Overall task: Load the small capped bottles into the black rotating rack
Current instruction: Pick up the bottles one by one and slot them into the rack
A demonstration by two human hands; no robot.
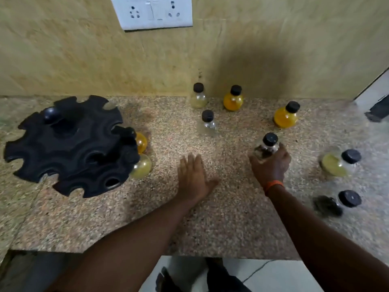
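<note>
Black rack (69,144), frame left: orange bottle (141,142) and yellow bottle (143,168) seated at right rim; other slots looked vacant. Right hand (271,165) gripped dark bottle (265,148), centre-right. Left hand (194,178) lay flat on worktop (221,228). Six loose bottles (286,114) awaited loading.

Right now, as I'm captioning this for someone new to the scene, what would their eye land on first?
The black rotating rack at the left of the counter stands out, with an orange bottle and a pale yellow bottle already at its right edge. Then comes the right hand, gripping a dark-filled bottle mid-counter, with the left hand open beside it.
</note>
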